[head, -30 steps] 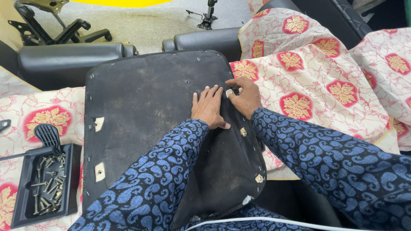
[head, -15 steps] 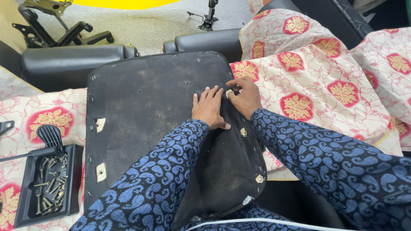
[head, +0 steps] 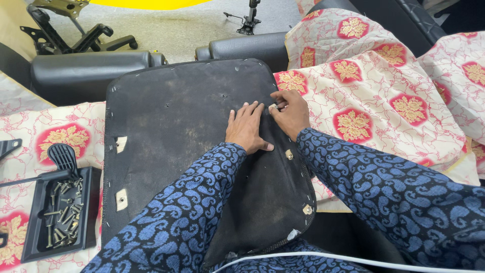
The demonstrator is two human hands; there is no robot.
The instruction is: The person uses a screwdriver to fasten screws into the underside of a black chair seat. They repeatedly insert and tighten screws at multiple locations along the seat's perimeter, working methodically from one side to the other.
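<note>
Right hand (head: 291,112) grip at seat panel (head: 177,121) edge

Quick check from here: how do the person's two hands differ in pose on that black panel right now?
The left hand lies flat, palm down, fingers spread on the black panel; the right hand is curled, fingertips pinched at something small and pale I cannot identify. The left hand sits further in on the panel; the right hand works near its right edge, beside the floral cloth. Both touch the panel and nearly meet.
</note>
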